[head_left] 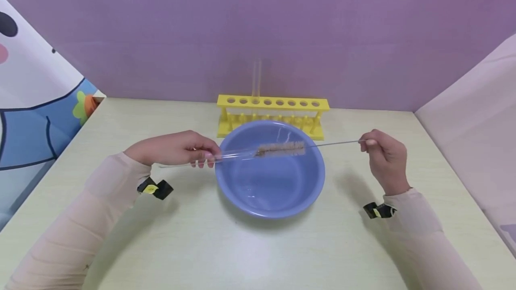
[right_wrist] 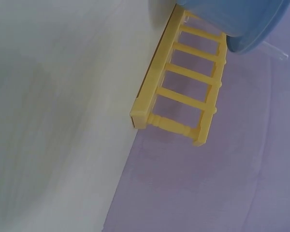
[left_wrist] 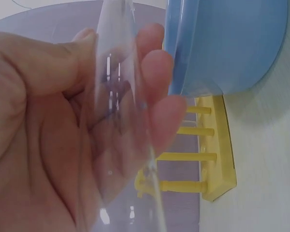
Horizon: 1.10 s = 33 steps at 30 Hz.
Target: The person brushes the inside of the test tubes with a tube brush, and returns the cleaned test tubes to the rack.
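My left hand holds a clear glass test tube nearly level, its mouth toward the right. In the left wrist view the tube lies between the thumb and the curled fingers. My right hand pinches the thin wire handle of a test tube brush. The brush's pale bristles are at the tube's mouth, mostly outside it; how far the tip goes in is hard to tell. Both hang over a blue basin. The right wrist view does not show the brush.
Behind the basin stands a yellow test tube rack with another clear tube upright in one hole. All of it rests on a pale table. A purple backdrop rises at the table's far edge.
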Available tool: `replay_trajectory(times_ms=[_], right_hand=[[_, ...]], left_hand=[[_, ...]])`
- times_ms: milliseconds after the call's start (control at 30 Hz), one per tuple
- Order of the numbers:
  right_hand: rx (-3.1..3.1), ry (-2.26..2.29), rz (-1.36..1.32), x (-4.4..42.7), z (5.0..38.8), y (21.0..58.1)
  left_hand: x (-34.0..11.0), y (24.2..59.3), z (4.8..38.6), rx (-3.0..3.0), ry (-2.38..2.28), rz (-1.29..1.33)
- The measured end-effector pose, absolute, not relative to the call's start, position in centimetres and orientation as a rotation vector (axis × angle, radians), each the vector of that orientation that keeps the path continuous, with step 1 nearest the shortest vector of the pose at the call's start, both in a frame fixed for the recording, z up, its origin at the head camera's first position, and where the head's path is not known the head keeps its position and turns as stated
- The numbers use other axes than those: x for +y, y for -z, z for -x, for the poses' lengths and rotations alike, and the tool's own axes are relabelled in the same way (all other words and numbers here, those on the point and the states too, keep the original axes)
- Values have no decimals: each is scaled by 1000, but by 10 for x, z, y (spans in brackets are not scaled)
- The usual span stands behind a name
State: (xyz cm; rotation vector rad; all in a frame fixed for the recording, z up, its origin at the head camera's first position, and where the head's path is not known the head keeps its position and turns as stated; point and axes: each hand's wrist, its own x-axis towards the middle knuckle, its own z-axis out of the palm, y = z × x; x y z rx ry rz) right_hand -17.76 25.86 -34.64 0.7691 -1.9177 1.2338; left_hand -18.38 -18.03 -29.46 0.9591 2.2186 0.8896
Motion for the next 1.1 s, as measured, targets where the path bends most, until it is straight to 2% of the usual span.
replay_trajectory(times_ms=[1100], right_hand=[[-2203,-1154,-851,248,170,342]], left_hand=[[-171,293,180,2390,-861,-1090]])
